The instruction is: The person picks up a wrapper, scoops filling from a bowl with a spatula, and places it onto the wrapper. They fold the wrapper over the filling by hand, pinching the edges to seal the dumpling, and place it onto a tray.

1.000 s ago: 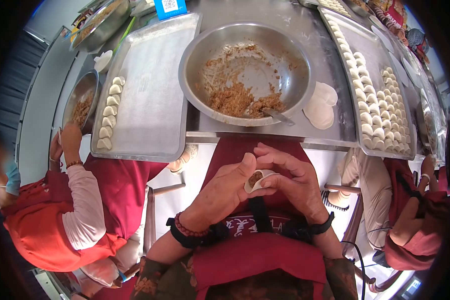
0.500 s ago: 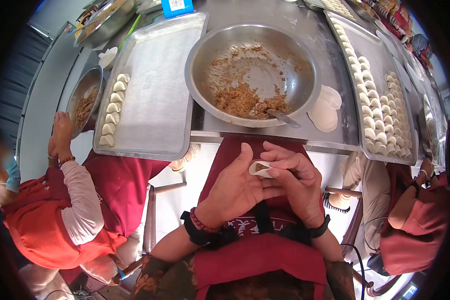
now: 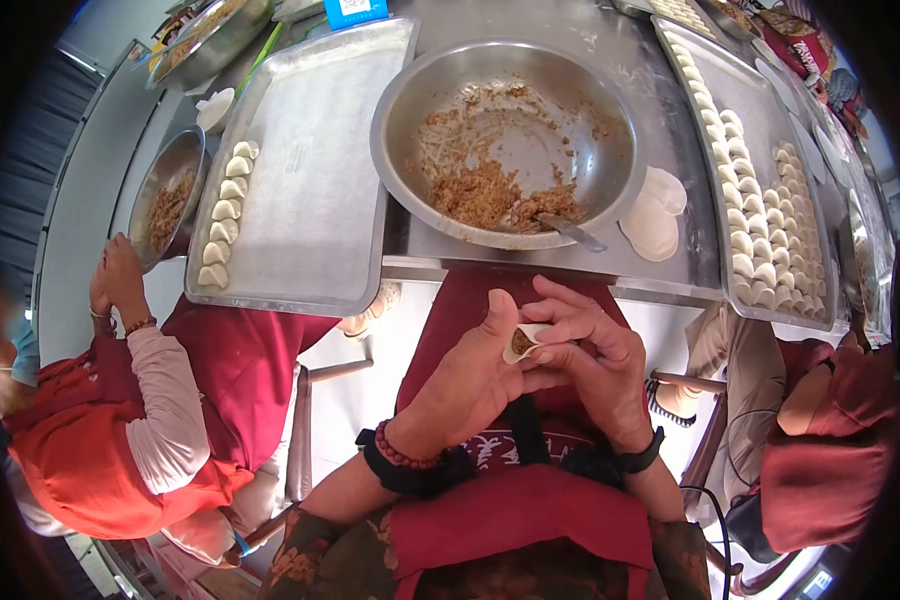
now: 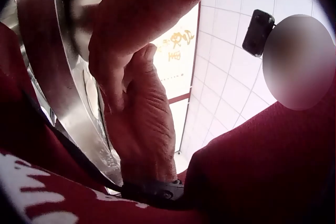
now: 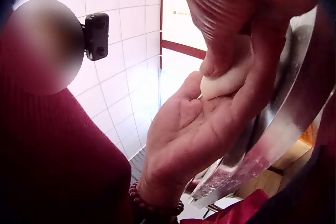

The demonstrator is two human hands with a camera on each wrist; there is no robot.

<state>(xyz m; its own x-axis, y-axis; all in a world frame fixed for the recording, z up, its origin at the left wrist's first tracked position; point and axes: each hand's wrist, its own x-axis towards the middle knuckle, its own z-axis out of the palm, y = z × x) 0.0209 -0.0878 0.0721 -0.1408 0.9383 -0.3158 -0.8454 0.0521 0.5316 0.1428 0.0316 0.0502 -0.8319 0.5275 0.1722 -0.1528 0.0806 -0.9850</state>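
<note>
In the head view a half-folded dumpling (image 3: 520, 343) shows brown filling in its open mouth, in front of the apron. My right hand (image 3: 602, 372) pinches it with thumb and fingers. My left hand (image 3: 468, 378) has its thumb raised straight, and its fingers pass behind the dumpling. From the right wrist, the pale dough (image 5: 226, 83) rests against the long fingers of the left hand (image 5: 194, 124), the right thumb pressing on it. The left wrist view shows the right hand (image 4: 144, 113) beyond the near fingers; the dumpling is hidden there.
Ahead stands a steel bowl (image 3: 390, 150) of filling with a spoon (image 3: 570, 232) in it. Flat wrappers (image 3: 650, 232) lie right of it. A left tray (image 3: 310, 190) holds one row of dumplings, a right tray (image 3: 760, 110) several rows. People sit on both sides.
The dumpling has turned in the fingers, from tilted to flatter and then more upright. My left palm has opened away and come back close to it.
</note>
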